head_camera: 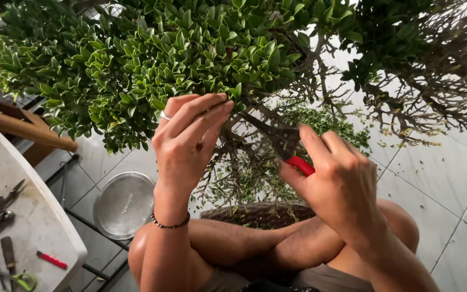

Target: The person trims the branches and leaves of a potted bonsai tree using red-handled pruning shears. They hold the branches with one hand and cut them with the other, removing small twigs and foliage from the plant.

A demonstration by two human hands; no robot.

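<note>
Shrub: a small potted tree (152, 54) with dense, glossy green leaves stood right above the fingertips of both hands; bare twiggy branches spread beyond the right fingers.
Left hand: the left hand (186, 143) was raised into the underside of the foliage, fingers (204, 111) long and pressed close together, their tips touching the leaves; whether a twig lay behind them could not be told. A ring sat on one finger and a beaded bracelet (171, 224) on the wrist.
Right hand: the right hand (337, 181) was closed round the red handle of a pair of shears (286, 147), fingers curled tight over it.
Shears: dark blades pointed away from the right fingertips toward the left fingers, reaching in among the branches just below the leaves.
Pot: a dark woven-looking pot (258, 212) lay below both wrists, between the person's bare knees.
Metal dish: a round silvery dish (124, 204) lay on the tiled floor, well below the left fingers.
Side table: a white table (55, 232) far outside the left fingers carried assorted hand tools.
</note>
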